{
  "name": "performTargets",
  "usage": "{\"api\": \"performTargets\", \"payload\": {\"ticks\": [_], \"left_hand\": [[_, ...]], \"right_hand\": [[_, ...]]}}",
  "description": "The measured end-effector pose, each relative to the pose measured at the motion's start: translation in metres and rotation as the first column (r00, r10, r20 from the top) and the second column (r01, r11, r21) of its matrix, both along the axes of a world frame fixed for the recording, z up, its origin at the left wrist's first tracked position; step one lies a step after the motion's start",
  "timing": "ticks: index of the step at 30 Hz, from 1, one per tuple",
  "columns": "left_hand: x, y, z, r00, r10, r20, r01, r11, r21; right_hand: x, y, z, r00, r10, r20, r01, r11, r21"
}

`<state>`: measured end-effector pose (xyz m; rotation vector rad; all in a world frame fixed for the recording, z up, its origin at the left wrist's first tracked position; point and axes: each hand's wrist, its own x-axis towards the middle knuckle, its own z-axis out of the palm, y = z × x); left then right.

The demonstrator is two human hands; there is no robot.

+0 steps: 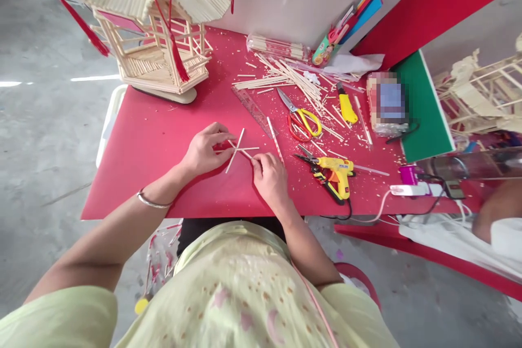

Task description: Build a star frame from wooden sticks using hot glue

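Several thin wooden sticks [237, 149] cross at one middle point, making a star shape just above the front of the red table. My left hand [205, 150] pinches the star's left side between thumb and fingers. On the other side, my right hand [271, 175] has its fingertips closed on the end of the stick pointing down and right. The fingers cover some of the stick ends. Just beyond my right hand lies a red-and-white pencil-like stick [275, 138]. A clear ruler [253, 109] rests farther back.
A wooden-stick pavilion model [163, 60] with red tassels stands back left. Scissors [302, 117], a yellow glue gun [338, 168], pliers [326, 182] and a yellow utility knife [347, 106] lie right. Loose sticks [293, 79] are scattered behind. Another person's arm [497, 209] shows far right.
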<state>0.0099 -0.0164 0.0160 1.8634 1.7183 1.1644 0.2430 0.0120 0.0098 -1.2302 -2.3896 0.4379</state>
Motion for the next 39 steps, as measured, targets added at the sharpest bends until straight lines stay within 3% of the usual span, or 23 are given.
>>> {"api": "performTargets", "payload": {"ticks": [10,39], "left_hand": [[-0.005,0.002,-0.01,0.99,-0.056,-0.132,0.049,0.997,-0.056],[-0.005,0.005,-0.011,0.988,-0.072,-0.139,0.059,0.993,-0.099]], "right_hand": [[-0.001,-0.004,-0.004,0.997,0.017,0.075,-0.02,0.999,0.038],[-0.012,-0.009,-0.008,0.998,0.003,0.066,-0.007,0.998,0.064]]}}
